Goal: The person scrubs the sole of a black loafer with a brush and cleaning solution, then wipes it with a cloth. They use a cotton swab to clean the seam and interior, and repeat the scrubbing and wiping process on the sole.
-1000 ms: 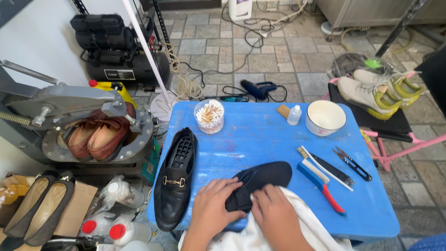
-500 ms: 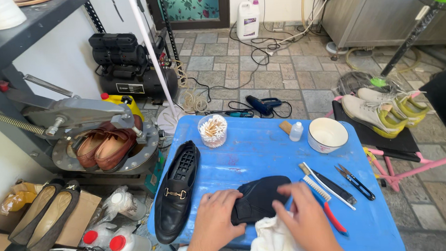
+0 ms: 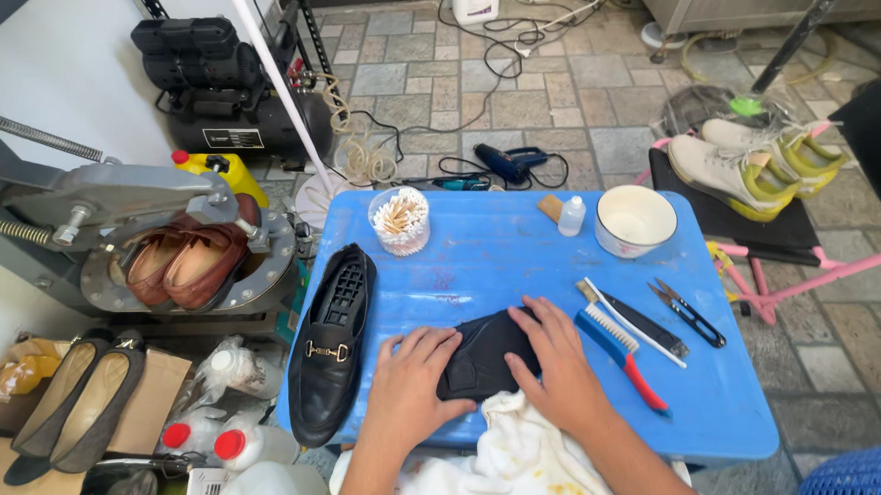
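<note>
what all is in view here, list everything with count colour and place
black shoe: 1, black, table front, under both hands
loafer: 1, black with metal bit, table left edge
table: 1, blue, centre
white cloth: 1, stained, table front edge
brushes: 2, blue-red and black, right of the shoe
snips: 1, black, table right
bowl: 1, white, table back right
swab jar: 1, clear, table back
small bottle: 1, white, beside the bowl
brown shoes: 2, in the grey press, left
sneakers: 2, white-yellow, pink stand
compressor: 1, black, floor
left hand: flat on the black shoe
right hand: flat on the black shoe
</note>
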